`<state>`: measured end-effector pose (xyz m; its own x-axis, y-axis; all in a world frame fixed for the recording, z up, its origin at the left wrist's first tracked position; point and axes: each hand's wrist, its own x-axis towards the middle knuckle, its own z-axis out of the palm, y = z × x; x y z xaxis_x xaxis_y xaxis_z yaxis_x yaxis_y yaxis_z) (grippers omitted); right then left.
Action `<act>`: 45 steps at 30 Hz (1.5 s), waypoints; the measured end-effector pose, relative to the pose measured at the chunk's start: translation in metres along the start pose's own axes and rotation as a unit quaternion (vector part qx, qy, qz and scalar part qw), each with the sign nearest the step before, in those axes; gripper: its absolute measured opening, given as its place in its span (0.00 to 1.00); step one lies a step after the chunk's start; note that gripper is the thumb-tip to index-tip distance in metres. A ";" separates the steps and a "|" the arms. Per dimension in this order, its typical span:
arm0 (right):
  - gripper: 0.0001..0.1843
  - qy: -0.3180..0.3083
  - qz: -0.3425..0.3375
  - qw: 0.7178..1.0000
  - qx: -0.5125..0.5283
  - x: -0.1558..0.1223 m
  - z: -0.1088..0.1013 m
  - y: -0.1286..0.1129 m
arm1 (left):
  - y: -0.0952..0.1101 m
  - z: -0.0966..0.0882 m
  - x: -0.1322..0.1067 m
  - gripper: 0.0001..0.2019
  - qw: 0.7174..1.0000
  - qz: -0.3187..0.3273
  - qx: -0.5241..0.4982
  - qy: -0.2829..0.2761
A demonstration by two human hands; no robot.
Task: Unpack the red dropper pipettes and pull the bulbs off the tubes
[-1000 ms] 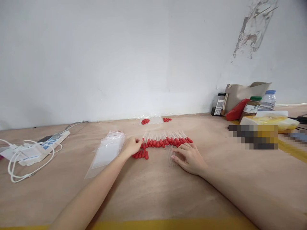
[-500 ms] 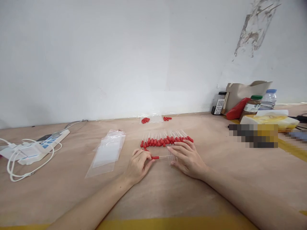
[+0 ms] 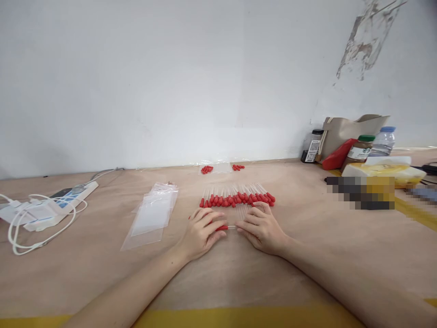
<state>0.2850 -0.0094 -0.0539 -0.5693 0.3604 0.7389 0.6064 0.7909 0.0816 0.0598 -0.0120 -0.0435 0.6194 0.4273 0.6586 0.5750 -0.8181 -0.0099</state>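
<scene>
My left hand (image 3: 205, 232) is closed around the red rubber bulb of a glass dropper (image 3: 223, 227) lying crosswise low over the table. My right hand (image 3: 264, 228) has its fingertips pinched on the dropper's clear tube, with part of the tube hidden under them. Just beyond the right fingers lie several loose glass tubes (image 3: 241, 210), side by side. Behind both hands stretches a row of droppers (image 3: 235, 199), red bulbs toward me and clear tips pointing to the wall.
Clear plastic bags (image 3: 152, 216) lie left of my hands. A power strip (image 3: 61, 209) with white cables is farther left. Loose red bulbs (image 3: 206, 169) sit near the wall. A tissue pack (image 3: 382, 172), a jar (image 3: 360, 150) and a water bottle (image 3: 384, 141) stand at the right.
My left fingers have come forward over the red bulb. My right hand has shifted left, its fingers closing onto the tube near the bulb, so less glass shows between the hands.
</scene>
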 end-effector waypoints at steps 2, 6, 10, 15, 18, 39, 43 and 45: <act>0.07 0.001 -0.012 1.000 -0.005 -0.001 0.000 0.000 | 0.001 0.000 0.001 0.07 1.000 0.011 -0.006 -0.013; 0.07 -0.005 -0.025 1.000 -0.013 -0.001 0.000 0.000 | 0.004 -0.001 0.002 0.05 1.000 -0.004 -0.010 -0.021; 0.06 -0.001 -0.027 1.000 -0.015 -0.002 0.000 -0.001 | 0.007 -0.004 0.002 0.08 0.999 -0.007 -0.008 -0.032; 0.09 0.003 0.024 1.000 0.005 -0.012 -0.009 0.012 | -0.007 -0.014 -0.012 0.07 0.998 -0.039 -0.020 -0.036; 0.09 0.026 0.116 0.993 0.002 -0.017 -0.016 0.021 | -0.020 -0.022 -0.020 0.08 0.991 -0.123 -0.052 -0.004; 0.08 0.035 0.156 0.984 -0.082 -0.007 0.005 0.019 | -0.046 -0.011 -0.019 0.17 0.915 -0.393 -0.095 0.003; 0.13 -0.022 0.163 0.986 -0.033 -0.007 0.000 0.017 | -0.046 -0.011 -0.021 0.17 0.913 -0.397 -0.088 0.020; 0.18 -0.039 0.165 0.985 -0.020 -0.006 -0.002 0.016 | -0.046 -0.011 -0.021 0.17 0.913 -0.398 -0.089 0.024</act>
<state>0.2990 0.0002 -0.0559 -0.3766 0.6327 0.6767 0.7865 0.6043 -0.1274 0.0147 0.0126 -0.0482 0.0164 0.8997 0.4363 0.7343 -0.3069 0.6055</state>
